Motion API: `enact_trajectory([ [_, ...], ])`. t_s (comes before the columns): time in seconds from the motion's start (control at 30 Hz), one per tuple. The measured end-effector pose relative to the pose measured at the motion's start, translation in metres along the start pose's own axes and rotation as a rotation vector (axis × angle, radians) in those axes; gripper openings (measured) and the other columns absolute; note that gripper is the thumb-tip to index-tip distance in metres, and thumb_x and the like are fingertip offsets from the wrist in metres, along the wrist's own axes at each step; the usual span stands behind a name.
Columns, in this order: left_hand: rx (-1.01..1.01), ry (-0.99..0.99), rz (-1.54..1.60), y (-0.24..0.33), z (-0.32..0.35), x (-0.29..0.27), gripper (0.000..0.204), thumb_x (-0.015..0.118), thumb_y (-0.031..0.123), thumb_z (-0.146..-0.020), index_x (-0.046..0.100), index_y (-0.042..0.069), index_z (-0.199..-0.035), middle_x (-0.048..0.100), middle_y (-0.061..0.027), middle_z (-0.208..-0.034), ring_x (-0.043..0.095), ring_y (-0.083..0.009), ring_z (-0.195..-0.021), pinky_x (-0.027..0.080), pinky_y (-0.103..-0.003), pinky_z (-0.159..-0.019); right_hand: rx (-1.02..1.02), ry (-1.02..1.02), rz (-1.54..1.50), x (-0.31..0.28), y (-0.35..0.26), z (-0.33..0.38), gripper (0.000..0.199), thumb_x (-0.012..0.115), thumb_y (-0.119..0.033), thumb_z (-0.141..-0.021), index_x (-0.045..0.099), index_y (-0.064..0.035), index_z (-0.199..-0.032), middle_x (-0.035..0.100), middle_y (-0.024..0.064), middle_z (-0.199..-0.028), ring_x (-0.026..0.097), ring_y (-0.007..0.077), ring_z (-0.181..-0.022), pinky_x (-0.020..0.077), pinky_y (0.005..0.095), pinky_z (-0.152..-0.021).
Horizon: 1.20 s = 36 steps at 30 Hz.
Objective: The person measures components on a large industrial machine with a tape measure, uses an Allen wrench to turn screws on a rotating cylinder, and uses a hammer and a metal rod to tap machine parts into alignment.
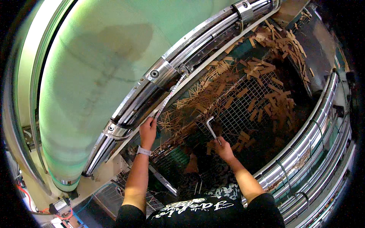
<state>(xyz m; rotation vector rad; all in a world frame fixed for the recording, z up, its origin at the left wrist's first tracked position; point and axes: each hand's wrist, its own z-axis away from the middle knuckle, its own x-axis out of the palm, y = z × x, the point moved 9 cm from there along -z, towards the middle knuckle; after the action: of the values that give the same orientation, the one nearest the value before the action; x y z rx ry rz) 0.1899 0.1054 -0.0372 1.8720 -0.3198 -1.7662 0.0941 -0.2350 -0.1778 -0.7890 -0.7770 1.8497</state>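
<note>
My left hand (148,133) is closed beside the lower side of a long toothed metal rail (127,99). From its fingers a pale measuring tape (167,99) with fine markings runs up and right to a small metal fitting (184,70) under the rail. Whether a tape case sits inside the hand is hidden. A clamp block (155,74) with a round socket screw sits on the rail close to the tape. My right hand (224,149) grips the long arm of an L-shaped hex key (210,126), its short bent end pointing up and away, touching nothing.
A large green roller (95,76) fills the left beyond the rail. Brown cardboard scraps (262,72) litter the metal grating (239,110) ahead of me. Shiny metal rollers (300,152) curve along the right. Coloured hoses (28,193) hang at lower left.
</note>
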Motion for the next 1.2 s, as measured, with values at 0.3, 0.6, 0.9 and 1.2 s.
enact_trajectory([
  [0.3,0.126,0.001,0.045,0.007,-0.009,0.001,0.023,0.052,0.021,-0.085,0.05,0.003,-0.071,0.047,-0.0122,-0.052,0.045,-0.0247,-0.043,0.033,-0.034,-0.044,-0.098,0.101,0.133,0.044,-0.038,0.04,0.014,0.052,-0.018,-0.085,0.053,-0.0057,-0.091,0.057,0.0151,-0.077,0.053,0.0334,-0.07,0.0428,0.0363,-0.062],
  [0.6,0.046,-0.02,0.04,-0.013,-0.016,0.008,0.021,0.052,0.022,-0.084,0.055,0.003,-0.074,0.048,-0.0123,-0.052,0.047,-0.0269,-0.045,0.035,-0.036,-0.044,-0.092,0.035,0.194,0.067,-0.024,0.046,0.019,0.052,-0.021,-0.086,0.052,-0.003,-0.094,0.053,0.0179,-0.068,0.052,0.0308,-0.06,0.0407,0.035,-0.054],
  [0.9,-0.013,0.055,-0.096,-0.065,0.023,-0.022,0.017,0.054,0.024,-0.08,0.056,0.007,-0.079,0.056,-0.015,-0.069,0.055,-0.034,-0.062,0.042,-0.043,-0.053,-0.196,-0.1,0.116,0.081,-0.017,0.04,0.02,0.049,-0.025,-0.088,0.047,-0.0053,-0.091,0.047,0.0016,-0.063,0.042,0.0085,-0.05,0.0341,0.0271,-0.045],
  [1.2,-0.089,0.206,-0.26,-0.184,0.133,-0.138,0.014,0.053,0.023,-0.081,0.056,0.01,-0.081,0.057,-0.0091,-0.075,0.056,-0.0308,-0.063,0.045,-0.042,-0.053,-0.223,-0.424,-0.144,0.222,-0.158,0.029,0.012,0.05,-0.018,-0.088,0.051,-0.0073,-0.093,0.051,-0.0013,-0.073,0.042,0.0069,-0.059,0.036,0.0226,-0.051],
])
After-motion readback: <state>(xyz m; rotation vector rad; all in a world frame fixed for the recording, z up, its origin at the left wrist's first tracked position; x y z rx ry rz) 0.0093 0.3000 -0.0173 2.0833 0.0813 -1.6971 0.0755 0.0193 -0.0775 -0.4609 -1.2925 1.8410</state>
